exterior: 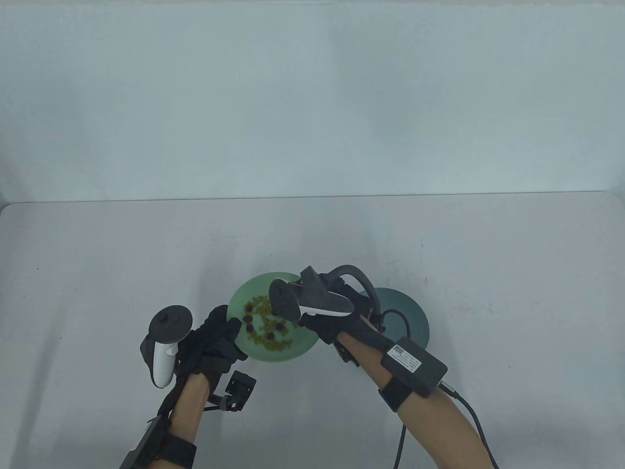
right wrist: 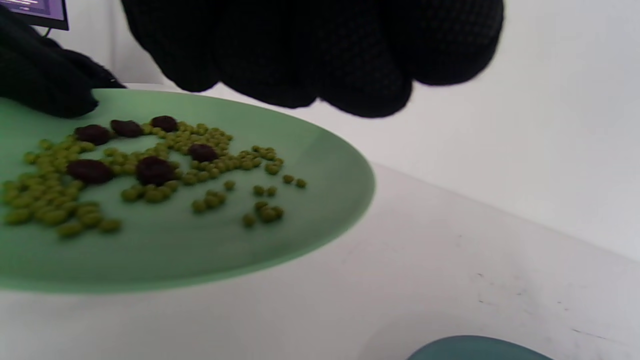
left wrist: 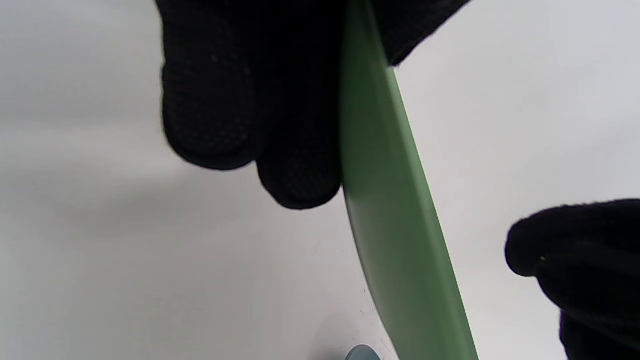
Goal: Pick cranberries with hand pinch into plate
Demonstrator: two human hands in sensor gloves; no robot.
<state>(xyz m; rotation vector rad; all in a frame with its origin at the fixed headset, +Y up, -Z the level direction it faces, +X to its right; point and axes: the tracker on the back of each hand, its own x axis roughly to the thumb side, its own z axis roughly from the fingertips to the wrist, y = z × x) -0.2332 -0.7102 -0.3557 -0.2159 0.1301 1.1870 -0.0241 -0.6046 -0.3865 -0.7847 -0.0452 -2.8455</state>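
A light green plate holds green peas and several dark cranberries. My left hand grips its left rim; in the left wrist view the fingers lie on one side of the rim and the thumb on the other. My right hand hovers over the plate's right part, its fingertips hidden under the tracker. In the right wrist view the fingers hang bunched above the plate, clear of the cranberries. I see nothing between them. A dark teal plate lies to the right.
The teal plate shows at the bottom edge of the right wrist view and of the left wrist view. The white table spreads on all sides, with a pale wall behind its far edge.
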